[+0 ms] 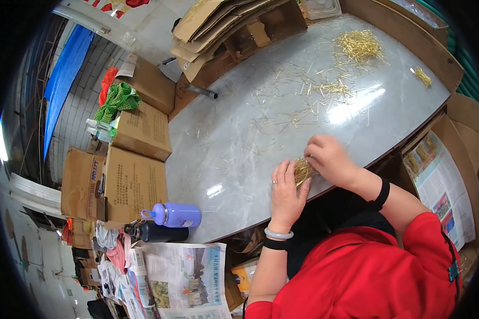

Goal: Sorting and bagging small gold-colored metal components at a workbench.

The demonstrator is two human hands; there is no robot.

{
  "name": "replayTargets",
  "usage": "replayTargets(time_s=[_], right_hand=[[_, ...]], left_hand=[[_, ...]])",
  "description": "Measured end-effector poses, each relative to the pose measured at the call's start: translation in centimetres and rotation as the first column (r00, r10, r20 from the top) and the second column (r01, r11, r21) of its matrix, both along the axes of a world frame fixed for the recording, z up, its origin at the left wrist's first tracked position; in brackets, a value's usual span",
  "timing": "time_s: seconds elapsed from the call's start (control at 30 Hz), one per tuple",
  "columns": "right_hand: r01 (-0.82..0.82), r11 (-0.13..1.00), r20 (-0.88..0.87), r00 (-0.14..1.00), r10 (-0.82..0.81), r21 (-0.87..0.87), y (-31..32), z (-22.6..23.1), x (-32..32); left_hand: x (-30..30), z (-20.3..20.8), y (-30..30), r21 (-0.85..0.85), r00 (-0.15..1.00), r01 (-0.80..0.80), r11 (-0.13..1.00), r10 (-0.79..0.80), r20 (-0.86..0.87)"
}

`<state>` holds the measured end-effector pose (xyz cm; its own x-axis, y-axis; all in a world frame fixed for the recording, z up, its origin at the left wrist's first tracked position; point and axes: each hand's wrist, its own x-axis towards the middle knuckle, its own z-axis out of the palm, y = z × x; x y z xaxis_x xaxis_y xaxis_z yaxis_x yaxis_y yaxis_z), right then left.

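Observation:
My left hand [287,194], with a ring, a pale bangle and a black band, closes around a bundle of thin gold wire hooks [302,171] at the table's near edge. Against the other side of this bundle is my right hand [330,159], its fingers bent and pinched together; what lies between its fingertips is hidden. Beyond both hands, loose gold wire hooks [332,87] are scattered over the grey marbled table [197,143]. A dense heap of the same wire [359,47] sits at the far right, and a small tied-looking bundle [422,77] lies near the right edge.
A purple bottle [182,215] and a dark bottle [162,232] stand at the table's left corner beside cardboard boxes [133,183]. Flattened cardboard [207,32] and a metal tube [203,92] are along the far side. Newspapers [189,276] lie lower left; a newspaper-lined box [444,181] holds bundles at right.

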<state>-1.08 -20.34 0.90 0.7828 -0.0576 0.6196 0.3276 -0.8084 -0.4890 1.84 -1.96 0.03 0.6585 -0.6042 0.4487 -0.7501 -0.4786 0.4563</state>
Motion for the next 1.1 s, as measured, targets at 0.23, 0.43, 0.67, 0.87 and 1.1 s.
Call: replayTargets(time_s=[0.23, 0.43, 0.67, 0.87, 1.1], right_hand=[[0.051, 0.998, 0.016, 0.999, -0.05, -0.039, 1.1, -0.7, -0.3], [0.015, 1.0, 0.011, 1.0, -0.015, 0.026, 1.0, -0.4, 0.4], [0.012, 0.985, 0.123, 0.992, -0.033, 0.17, 1.4, 1.1, -0.3], [-0.027, 1.0, 0.04, 0.999, 0.027, -0.007, 1.4, -0.9, 0.0], [-0.096, 0.995, -0.079, 0.992, 0.096, -0.002, 1.6, 0.0, -1.2]], left_hand=[[0.1, -0.3, 0.1, -0.061, 1.0, -0.017, 0.998, 0.017, 0.007], [-0.2, -0.2, 0.0, -0.007, 0.999, -0.026, 1.0, 0.026, 0.04], [-0.4, -0.1, -0.1, 0.05, 0.996, -0.055, 0.997, 0.051, 0.068], [0.2, -0.3, 0.2, -0.112, 0.999, 0.018, 0.994, -0.023, -0.047], [0.7, -0.3, 1.2, -0.208, 0.973, 0.072, 0.975, -0.115, -0.201]])
